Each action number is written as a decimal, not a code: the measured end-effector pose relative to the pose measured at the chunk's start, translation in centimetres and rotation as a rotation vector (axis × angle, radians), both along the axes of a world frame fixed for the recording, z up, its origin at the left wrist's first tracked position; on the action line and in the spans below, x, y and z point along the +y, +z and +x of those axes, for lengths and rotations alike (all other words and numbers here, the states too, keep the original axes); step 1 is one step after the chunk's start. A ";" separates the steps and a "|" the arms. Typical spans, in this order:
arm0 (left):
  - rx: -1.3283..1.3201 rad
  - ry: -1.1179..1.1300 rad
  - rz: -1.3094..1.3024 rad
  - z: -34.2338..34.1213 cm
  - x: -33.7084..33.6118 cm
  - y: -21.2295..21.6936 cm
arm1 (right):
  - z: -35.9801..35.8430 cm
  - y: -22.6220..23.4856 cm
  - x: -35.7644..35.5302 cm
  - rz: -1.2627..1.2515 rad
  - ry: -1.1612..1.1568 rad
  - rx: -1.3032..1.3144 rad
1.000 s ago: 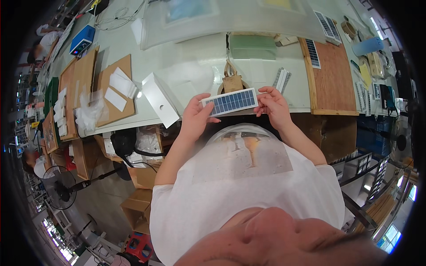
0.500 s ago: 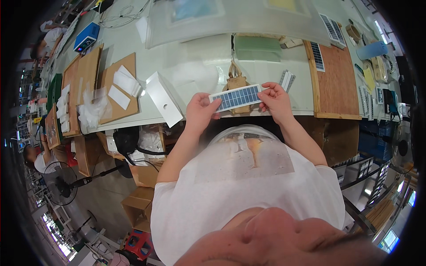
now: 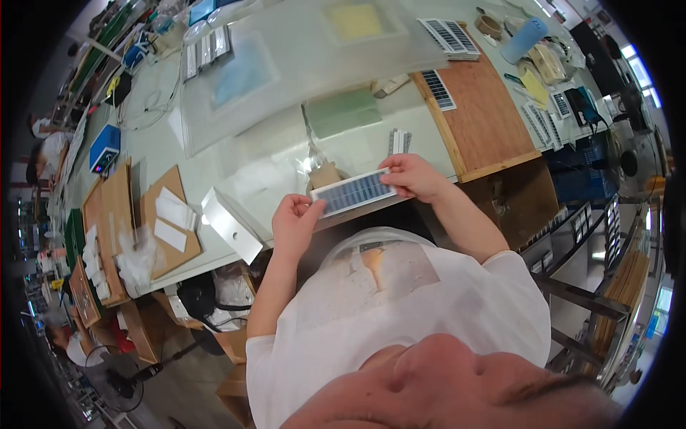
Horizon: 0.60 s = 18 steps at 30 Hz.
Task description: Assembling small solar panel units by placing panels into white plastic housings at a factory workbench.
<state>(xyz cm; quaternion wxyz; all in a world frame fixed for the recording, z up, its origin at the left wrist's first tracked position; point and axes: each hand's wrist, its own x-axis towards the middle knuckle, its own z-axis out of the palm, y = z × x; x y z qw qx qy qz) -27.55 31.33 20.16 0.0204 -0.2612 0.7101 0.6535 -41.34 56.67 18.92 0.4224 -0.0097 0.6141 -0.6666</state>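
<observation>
A small solar panel (image 3: 355,191), blue cells in a white border, is held lengthwise between my two hands in front of my chest. My left hand (image 3: 294,223) pinches its left end, thumb on the face. At the right end, my right hand (image 3: 412,179) grips it with thumb and fingers. Behind the panel, partly covered by it, sits a tan block (image 3: 325,176) at the table's near edge. Close beyond my right hand lie several narrow grey-white strips (image 3: 400,141).
A translucent sheet (image 3: 286,79) hangs over the table's far part. To the right, a wooden board (image 3: 482,107) carries solar panels (image 3: 449,37) near a blue bottle (image 3: 525,39). On the left are a white box (image 3: 232,227), cardboard with white pieces (image 3: 171,220) and a blue device (image 3: 105,149).
The view has turned, so the table appears tilted and shifted. Both hands keep holding the solar panel, which now shows more steeply tipped and slanted upward to the right.
</observation>
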 end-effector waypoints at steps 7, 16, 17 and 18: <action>0.270 0.083 -0.081 1.2 -1.9 -2.3 | -7.6 0.1 12.9 0.016 -0.717 0.245; 0.263 -0.075 -0.999 0.6 -3.2 -3.2 | -14.9 -2.6 10.9 0.196 -0.736 0.296; 0.269 -0.101 -0.995 0.6 -3.2 -3.0 | -15.1 -2.7 10.9 0.232 -0.718 0.284; 0.251 -0.112 -0.977 1.0 -3.4 -2.8 | -15.3 -2.9 10.6 0.227 -0.714 0.289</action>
